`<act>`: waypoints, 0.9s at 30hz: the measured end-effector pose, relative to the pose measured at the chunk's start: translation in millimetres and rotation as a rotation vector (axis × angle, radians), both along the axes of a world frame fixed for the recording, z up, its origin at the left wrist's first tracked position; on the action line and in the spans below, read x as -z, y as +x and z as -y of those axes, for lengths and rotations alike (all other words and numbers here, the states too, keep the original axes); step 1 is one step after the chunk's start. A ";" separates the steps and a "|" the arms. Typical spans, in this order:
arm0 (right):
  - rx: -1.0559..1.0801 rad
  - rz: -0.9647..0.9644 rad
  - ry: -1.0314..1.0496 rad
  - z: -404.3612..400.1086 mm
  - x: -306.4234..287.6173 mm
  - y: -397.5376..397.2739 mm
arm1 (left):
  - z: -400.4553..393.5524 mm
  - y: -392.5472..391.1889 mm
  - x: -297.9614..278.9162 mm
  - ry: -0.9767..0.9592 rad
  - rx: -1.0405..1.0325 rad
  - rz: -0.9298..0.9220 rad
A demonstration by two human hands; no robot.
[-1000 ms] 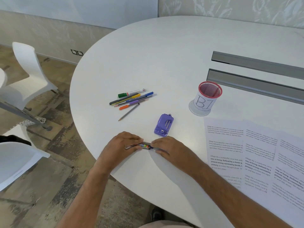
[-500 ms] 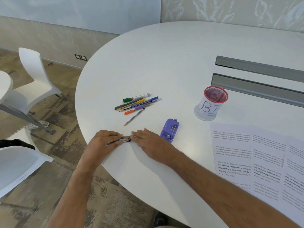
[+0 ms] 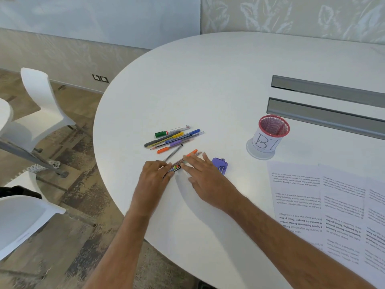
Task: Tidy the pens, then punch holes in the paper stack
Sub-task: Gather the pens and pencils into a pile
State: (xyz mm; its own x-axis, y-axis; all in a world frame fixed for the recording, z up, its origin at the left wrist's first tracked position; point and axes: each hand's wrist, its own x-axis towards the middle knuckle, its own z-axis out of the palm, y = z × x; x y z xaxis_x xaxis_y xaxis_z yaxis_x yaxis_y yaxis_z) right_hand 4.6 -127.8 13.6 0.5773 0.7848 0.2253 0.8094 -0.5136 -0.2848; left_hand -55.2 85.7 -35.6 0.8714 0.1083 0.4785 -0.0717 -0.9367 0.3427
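On the tabletop [image 3: 218,84] a row of pens [image 3: 173,138] lies behind both hands, the hole punch [image 3: 219,164] just right of the right hand [image 3: 205,180], the cup [image 3: 268,136] further right, the paper sheets [image 3: 312,205] before the cup.

Left hand [image 3: 155,176] curled in a grip, right hand [image 3: 203,178] flat, fingers extended.

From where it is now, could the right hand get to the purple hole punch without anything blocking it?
Probably yes. The right hand lies flat beside the hole punch, which sits just off its outer edge with bare table around it. The cup and papers stand farther off.
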 end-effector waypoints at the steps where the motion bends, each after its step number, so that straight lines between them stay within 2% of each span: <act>1: 0.021 -0.015 0.019 6.1 -1.5 0.3 | 3.2 5.0 0.0 0.010 0.005 0.004; 6: 0.116 -0.110 0.095 34.9 -4.7 8.7 | 19.9 27.8 -8.9 0.147 0.045 0.101; 11: 0.202 -0.147 0.156 64.0 -2.8 16.6 | 32.0 52.7 -21.7 0.197 -0.054 -0.167; 16: 0.280 -0.179 0.161 89.4 0.9 15.7 | 38.1 63.3 -21.1 0.148 -0.122 -0.367; 20: 0.331 -0.214 0.153 107.7 6.6 12.6 | 33.9 73.5 -19.5 0.170 -0.108 -0.406; 27: 0.435 -0.190 0.003 133.6 17.1 7.4 | 31.3 88.1 -28.2 0.174 -0.083 -0.446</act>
State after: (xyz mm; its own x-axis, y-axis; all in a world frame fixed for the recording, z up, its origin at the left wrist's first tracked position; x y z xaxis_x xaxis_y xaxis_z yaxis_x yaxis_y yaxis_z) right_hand 11.9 -261.4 -3.5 0.8835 0.4606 0.0852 0.4525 -0.7924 -0.4090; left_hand 32.9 54.4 -7.3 0.9875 0.1372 0.0778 0.1234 -0.9793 0.1606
